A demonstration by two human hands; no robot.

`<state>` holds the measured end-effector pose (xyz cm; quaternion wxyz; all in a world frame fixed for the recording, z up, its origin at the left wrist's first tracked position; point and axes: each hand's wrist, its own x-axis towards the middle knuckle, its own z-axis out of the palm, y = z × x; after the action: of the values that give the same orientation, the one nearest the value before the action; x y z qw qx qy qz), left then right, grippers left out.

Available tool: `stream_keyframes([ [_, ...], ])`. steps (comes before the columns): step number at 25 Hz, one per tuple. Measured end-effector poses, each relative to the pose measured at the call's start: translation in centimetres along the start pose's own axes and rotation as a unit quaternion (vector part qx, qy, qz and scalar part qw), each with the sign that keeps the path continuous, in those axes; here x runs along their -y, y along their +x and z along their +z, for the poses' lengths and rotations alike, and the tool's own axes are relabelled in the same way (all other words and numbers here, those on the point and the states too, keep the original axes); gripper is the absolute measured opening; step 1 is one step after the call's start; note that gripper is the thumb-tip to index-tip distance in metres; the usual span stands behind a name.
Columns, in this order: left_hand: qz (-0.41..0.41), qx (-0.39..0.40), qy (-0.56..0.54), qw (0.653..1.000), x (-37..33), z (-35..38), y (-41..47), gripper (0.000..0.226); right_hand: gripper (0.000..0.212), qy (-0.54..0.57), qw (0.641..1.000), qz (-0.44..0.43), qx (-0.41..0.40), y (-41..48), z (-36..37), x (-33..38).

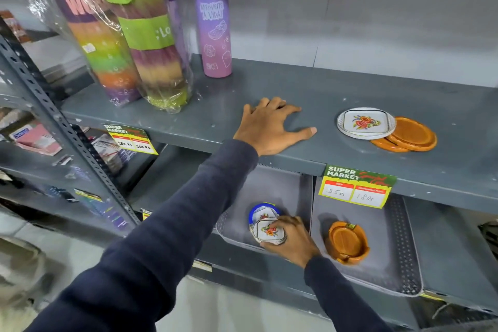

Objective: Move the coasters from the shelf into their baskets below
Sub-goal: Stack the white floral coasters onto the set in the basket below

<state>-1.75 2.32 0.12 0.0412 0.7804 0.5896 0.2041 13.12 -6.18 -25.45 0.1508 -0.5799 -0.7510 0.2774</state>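
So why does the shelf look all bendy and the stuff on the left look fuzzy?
In the head view the wide lens bows the shelf edge and tilts the bottles; the left racks and the floor are smeared with blur; glare glints off the plastic wrap; the floral coaster on the shelf and the right hand stay fairly sharp.

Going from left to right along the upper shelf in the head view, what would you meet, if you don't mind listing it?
Wrapped rainbow bottles → purple bottle → left hand resting flat → white floral coaster → orange coasters.
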Motion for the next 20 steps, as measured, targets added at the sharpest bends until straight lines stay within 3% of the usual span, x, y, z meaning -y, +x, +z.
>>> stream_keyframes([
  [13,0.002,-0.013,0.007,1.000,0.2,0.3,0.4,0.071,0.070,-0.103,0.993,-0.047,0.037,3.9,1.7,-0.9],
  [20,-0.001,-0.016,-0.001,1.000,0.2,0.5,0.7,0.070,0.078,-0.139,0.988,0.000,0.072,5.6,1.4,-0.8],
])
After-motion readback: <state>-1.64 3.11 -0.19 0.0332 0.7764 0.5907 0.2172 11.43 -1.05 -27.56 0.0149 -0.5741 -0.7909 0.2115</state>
